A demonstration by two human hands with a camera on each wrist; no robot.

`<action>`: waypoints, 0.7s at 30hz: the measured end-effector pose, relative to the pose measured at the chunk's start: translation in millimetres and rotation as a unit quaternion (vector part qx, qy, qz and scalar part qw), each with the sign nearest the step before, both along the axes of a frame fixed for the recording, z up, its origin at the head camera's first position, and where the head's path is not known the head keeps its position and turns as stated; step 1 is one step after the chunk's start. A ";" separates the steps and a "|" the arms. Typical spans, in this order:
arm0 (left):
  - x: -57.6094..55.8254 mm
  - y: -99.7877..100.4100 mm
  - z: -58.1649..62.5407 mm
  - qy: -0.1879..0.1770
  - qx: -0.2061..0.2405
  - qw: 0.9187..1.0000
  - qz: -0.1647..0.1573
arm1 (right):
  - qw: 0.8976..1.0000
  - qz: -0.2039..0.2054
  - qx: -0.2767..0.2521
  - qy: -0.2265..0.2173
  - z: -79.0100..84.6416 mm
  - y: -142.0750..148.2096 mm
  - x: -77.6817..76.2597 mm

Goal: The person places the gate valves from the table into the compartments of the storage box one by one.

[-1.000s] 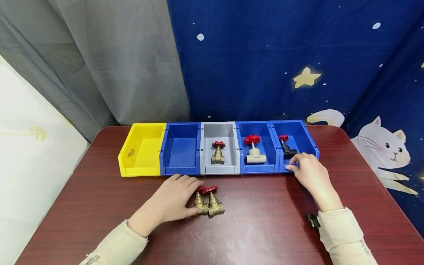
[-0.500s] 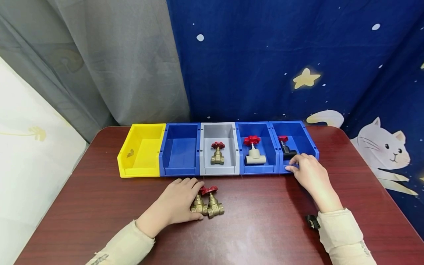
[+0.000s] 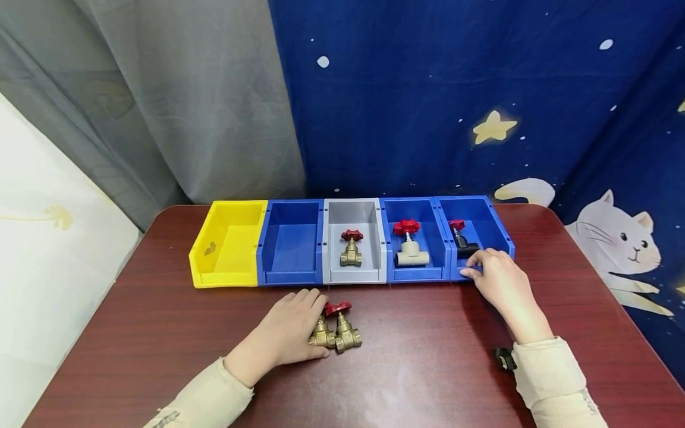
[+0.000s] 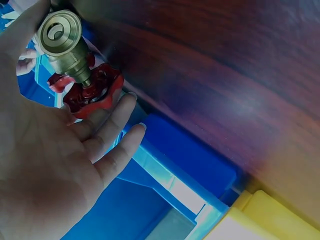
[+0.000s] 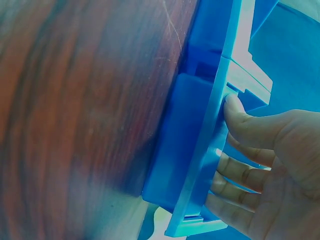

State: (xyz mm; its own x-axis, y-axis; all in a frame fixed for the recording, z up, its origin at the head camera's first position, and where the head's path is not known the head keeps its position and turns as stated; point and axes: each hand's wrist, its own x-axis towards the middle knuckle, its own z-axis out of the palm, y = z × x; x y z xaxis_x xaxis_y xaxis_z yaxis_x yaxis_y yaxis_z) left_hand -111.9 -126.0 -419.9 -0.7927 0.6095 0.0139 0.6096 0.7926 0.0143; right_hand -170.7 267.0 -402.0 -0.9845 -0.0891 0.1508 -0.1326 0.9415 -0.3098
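Note:
My left hand [image 3: 289, 327] is around the left one of two brass gate valves [image 3: 322, 334] with red handwheels, on the table. In the left wrist view, the thumb lies along the brass body [image 4: 60, 32] and fingers reach the red handwheel [image 4: 95, 92]; the other fingers extend loosely. The second brass gate valve [image 3: 348, 336] lies right beside it. My right hand [image 3: 500, 279] rests at the front of the rightmost blue bin [image 3: 495, 223], thumb on the front lip and relaxed fingers reaching inside. A black valve [image 3: 464, 245] with a red handwheel lies near its fingertips.
A row of bins spans the back: a yellow bin [image 3: 235, 238], a blue bin [image 3: 293, 241], a grey bin [image 3: 380, 261] holding a brass gate valve [image 3: 351, 252], and another blue bin [image 3: 436, 217] holding a beige valve [image 3: 412, 252]. A black clip-like object [image 3: 504, 358] is by the right sleeve.
My left hand has shifted slightly to the right and closer around the left brass gate valve, which has moved slightly. My right hand stays at the rightmost bin.

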 end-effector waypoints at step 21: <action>-0.8 -1.5 0.3 -0.002 0.041 0.999 -0.016 | 1.000 0.000 0.002 0.003 0.2 1.3 0.4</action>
State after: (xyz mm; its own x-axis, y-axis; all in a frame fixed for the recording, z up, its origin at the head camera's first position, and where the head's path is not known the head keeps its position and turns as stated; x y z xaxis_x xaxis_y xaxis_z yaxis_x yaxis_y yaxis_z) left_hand -112.6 -127.5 -419.6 -0.7729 0.6314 0.0630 0.6345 0.7687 0.0809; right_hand -170.3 268.3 -401.9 -0.9835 -0.0893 0.1572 -0.1345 0.9426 -0.3056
